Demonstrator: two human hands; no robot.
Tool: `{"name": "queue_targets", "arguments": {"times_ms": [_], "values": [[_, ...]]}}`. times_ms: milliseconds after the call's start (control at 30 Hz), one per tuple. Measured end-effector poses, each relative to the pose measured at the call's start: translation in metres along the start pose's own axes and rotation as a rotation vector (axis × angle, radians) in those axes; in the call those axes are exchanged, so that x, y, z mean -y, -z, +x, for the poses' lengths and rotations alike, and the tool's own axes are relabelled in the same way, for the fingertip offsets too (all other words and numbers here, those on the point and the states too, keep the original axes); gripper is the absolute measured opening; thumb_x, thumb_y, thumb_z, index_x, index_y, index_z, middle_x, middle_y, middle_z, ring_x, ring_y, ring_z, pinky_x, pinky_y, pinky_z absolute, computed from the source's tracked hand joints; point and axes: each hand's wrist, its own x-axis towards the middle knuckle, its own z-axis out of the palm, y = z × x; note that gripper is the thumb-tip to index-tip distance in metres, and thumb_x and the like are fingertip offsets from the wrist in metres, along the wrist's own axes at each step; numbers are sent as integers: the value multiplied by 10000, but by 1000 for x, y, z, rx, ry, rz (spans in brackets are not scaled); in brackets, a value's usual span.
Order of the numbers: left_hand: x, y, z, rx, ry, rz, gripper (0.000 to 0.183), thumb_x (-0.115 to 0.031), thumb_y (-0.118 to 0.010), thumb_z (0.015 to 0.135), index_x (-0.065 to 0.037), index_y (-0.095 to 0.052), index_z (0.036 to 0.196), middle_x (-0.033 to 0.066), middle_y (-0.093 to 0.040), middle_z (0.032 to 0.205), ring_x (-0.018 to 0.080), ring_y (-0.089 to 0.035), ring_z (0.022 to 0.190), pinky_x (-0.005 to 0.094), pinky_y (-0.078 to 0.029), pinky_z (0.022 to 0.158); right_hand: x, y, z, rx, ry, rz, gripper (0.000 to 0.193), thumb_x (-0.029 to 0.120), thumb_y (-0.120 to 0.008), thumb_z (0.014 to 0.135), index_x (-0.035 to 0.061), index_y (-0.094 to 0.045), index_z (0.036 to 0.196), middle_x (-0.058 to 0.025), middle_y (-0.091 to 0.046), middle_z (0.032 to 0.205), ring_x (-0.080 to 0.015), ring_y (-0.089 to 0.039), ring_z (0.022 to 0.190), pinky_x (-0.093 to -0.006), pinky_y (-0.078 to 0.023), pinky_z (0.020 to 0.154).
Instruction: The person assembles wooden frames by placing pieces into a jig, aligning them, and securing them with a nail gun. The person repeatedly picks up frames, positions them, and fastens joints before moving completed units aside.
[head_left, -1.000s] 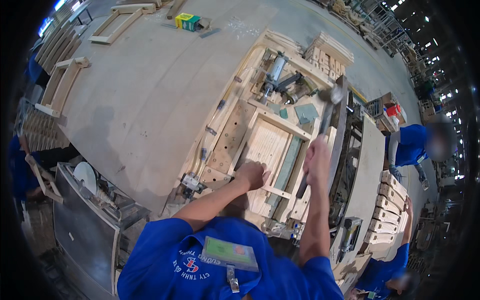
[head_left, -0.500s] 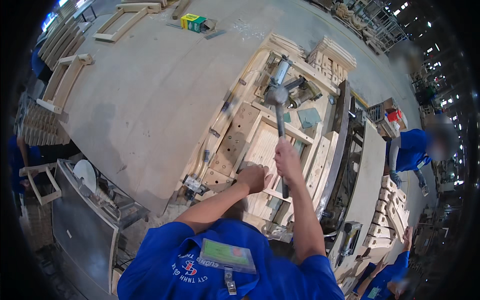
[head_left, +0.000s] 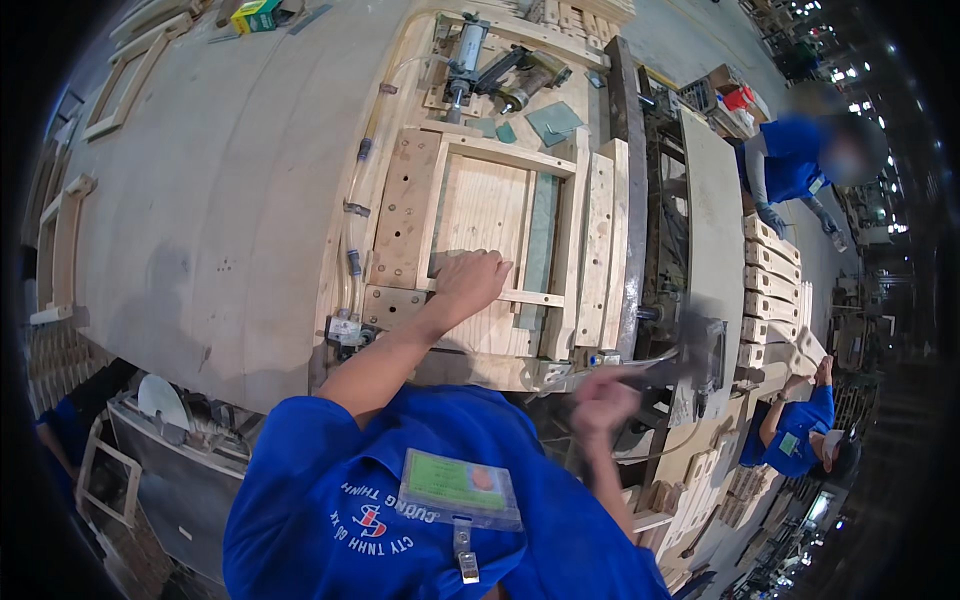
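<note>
A pale wooden frame (head_left: 572, 215) with a crossbar lies in a wooden jig on the bench. My left hand (head_left: 470, 285) is closed over the left part of that crossbar, its fingers curled down and partly hidden. Off the frame's near right corner, my right hand (head_left: 605, 405) is closed around a hammer (head_left: 655, 374). Motion smears both that hand and the hammer, whose head is indistinct beside the right-hand board. A drilled wooden block (head_left: 405, 205) sits along the frame's left side, and drilled strips (head_left: 598, 240) lie along its right.
Beyond the frame are an air cylinder (head_left: 468, 50), another cylindrical metal tool (head_left: 535, 80) and greenish plates (head_left: 555, 122). A dark metal rail (head_left: 628, 190) runs along the right. Two co-workers (head_left: 790, 165) are at the right near stacked wooden parts (head_left: 772, 285).
My right hand has swung the hammer down and right, away from above the frame. My left hand stays at the crossbar. The whole view has shifted, bringing the frame's crossbar into plainer sight.
</note>
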Motion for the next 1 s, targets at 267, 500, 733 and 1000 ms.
{"name": "queue_targets", "arguments": {"times_ms": [267, 500, 733, 1000], "values": [[12, -10, -5, -53, -20, -2, 409, -388, -556, 1067, -42, -759, 989, 220, -755, 966, 423, -717, 953, 534, -558, 873, 59, 12, 63, 182, -527, 393, 471, 455, -453, 1166, 101, -532, 866, 44, -432, 573, -36, -366, 435, -233, -288, 388], [-22, -30, -4, 38, -223, 63, 428, -386, -598, 1037, -16, -770, 906, 256, -742, 954, 445, -709, 962, 541, -555, 876, -36, 6, 156, 33, -223, -194, 331, 318, -620, 1092, -3, -637, 1012, -124, -632, 745, -281, -639, 686, -400, -497, 641], [-48, -20, 7, 227, -166, 4, 493, -479, -641, 993, -28, -815, 894, 253, -754, 968, 440, -695, 1019, 538, -542, 943, -120, -37, 165, 74, -477, -571, 331, 284, -666, 1021, 26, -660, 1229, -300, -727, 1110, -507, -688, 1073, -578, -533, 908], [-46, -15, 6, 257, -46, 21, 517, -536, -642, 982, -54, -807, 898, 210, -740, 1027, 416, -678, 1066, 511, -530, 981, -115, 46, 150, 44, -183, -623, 422, 156, -748, 881, 54, -680, 1284, -249, -629, 1276, -463, -601, 1185, -563, -492, 1007]]}}
